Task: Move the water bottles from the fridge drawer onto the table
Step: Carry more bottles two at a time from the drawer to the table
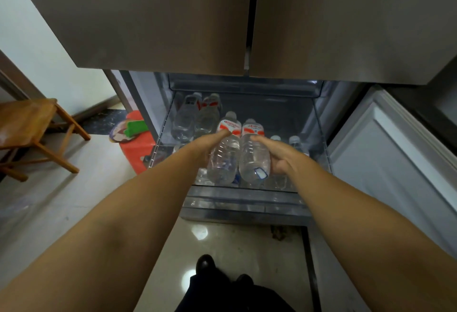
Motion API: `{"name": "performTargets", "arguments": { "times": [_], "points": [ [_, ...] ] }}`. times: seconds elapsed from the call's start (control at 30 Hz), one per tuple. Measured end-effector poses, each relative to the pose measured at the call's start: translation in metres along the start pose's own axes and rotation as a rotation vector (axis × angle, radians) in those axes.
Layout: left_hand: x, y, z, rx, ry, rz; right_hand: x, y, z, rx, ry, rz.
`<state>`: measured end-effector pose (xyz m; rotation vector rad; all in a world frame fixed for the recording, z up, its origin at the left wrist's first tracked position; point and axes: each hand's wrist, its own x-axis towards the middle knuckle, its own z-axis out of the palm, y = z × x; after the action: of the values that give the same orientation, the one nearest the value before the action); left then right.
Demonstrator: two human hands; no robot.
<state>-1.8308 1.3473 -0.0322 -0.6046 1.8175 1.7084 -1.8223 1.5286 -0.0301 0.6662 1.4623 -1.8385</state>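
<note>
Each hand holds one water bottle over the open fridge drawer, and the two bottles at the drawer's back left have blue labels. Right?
Not quite. The head view shows the left hand and right hand each holding a bottle over the fridge drawer, but the back-left bottles carry red-and-white labels, not blue.

The fridge doors [153, 14] had a brushed, matt metallic finish. The fridge drawer [244, 202] was clear, glossy plastic. The water bottles [223, 158] were transparent ribbed plastic with glossy red-and-white labels and pale caps. The stool [27, 123] was varnished wood with a slight sheen. The floor [81, 188] was polished, reflective tile. The inner door panel [385, 163] looked like smooth white plastic.
</note>
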Motion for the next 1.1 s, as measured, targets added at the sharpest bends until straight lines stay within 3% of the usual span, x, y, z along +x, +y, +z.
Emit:
{"name": "performTargets", "arguments": {
  "times": [0.1,0.23,0.67,0.9,1.1],
  "points": [
    [-0.008,0.010,0.001,-0.146,-0.126,-0.038,-0.009,-0.003,-0.014,0.079,-0.074,-0.041],
    [-0.017,0.019,0.003,-0.173,-0.274,-0.046,-0.026,-0.006,-0.024,0.153,-0.116,-0.111],
    [-0.070,0.026,0.026,0.011,-0.665,0.024,-0.114,0.043,-0.015,0.323,0.053,-0.424],
    [-0.118,-0.015,0.042,0.288,-0.880,0.067,-0.170,0.140,0.011,0.386,0.466,-0.662],
    [-0.148,-0.092,0.074,0.516,-1.076,0.177,-0.204,0.244,0.033,0.243,0.961,-0.599]
  ]
}}
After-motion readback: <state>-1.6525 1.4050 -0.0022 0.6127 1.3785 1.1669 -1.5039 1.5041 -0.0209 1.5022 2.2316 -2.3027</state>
